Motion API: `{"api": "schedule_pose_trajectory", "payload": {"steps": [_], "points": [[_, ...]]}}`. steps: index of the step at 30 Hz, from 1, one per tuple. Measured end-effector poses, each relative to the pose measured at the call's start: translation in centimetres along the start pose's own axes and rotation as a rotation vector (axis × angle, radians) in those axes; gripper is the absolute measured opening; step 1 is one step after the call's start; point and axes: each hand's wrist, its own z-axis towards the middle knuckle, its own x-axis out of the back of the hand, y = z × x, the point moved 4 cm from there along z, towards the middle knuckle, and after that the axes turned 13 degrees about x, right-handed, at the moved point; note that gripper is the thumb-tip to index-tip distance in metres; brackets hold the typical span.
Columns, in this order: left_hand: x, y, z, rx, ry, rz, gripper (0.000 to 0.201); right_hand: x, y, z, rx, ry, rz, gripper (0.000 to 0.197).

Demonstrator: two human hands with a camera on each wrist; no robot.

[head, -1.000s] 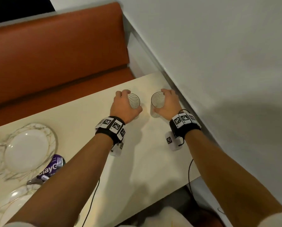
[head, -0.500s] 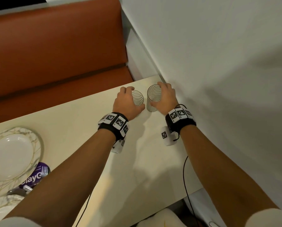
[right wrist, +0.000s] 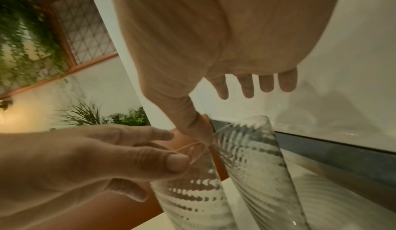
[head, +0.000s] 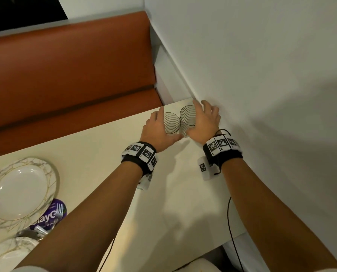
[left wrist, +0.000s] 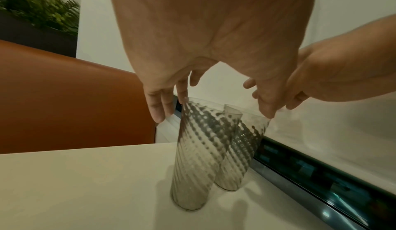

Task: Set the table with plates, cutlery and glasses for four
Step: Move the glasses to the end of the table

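Two clear spiral-ribbed glasses stand side by side, touching, at the far right corner of the cream table [head: 89, 163], close to the wall. My left hand [head: 169, 123] straddles the left glass [head: 173, 130] with straight fingers; its fingers [left wrist: 158, 115] and thumb just touch the rim of that glass [left wrist: 197, 149]. My right hand [head: 192, 118] hovers over the right glass [head: 186, 114] with fingers spread toward the wall. In the right wrist view only its thumb meets the rim of that glass [right wrist: 252, 157]; the fingers [right wrist: 265, 84] are clear of it.
A marbled white plate [head: 20, 193] lies at the table's left, a second plate [head: 7, 256] nearer me, and a purple cutlery pack [head: 50, 216] between them. An orange bench [head: 65, 75] runs behind the table. The white wall [head: 261, 75] borders the right edge.
Both hands slid the glasses farther toward the far corner and closer together. Their fingers, curled round the glasses before, have straightened and loosened.
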Motion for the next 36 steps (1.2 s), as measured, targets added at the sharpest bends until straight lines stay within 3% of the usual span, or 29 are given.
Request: {"api": "schedule_pose_trajectory", "payload": {"steps": [3, 8, 17, 27, 32, 36], "points": [[1.0, -1.9, -1.5, -0.011, 0.013, -0.016, 0.113, 0.9, -2.5, -1.4, 0.038, 0.085, -0.002, 0.081], [3.6, -8.0, -5.3, 0.049, 0.098, -0.073, 0.07, -0.6, -9.7, -3.8, 0.146, 0.162, 0.132, 0.057], [13.1, -26.8, -16.9, 0.141, 0.29, -0.193, 0.025, -10.2, -29.3, -9.4, 0.451, -0.017, 0.324, 0.04], [25.1, -51.2, -32.4, 0.309, 0.671, -0.28, 0.017, -22.6, -55.5, -18.8, 0.663, -0.317, 0.464, 0.033], [28.9, -59.8, -37.7, 0.417, 0.811, -0.289, 0.018, -26.4, -64.6, -21.6, 0.801, -0.386, 0.441, 0.041], [29.4, -64.3, -41.5, 0.506, 0.874, -0.328, 0.019, -27.4, -69.7, -22.3, 0.884, -0.36, 0.355, 0.058]]}}
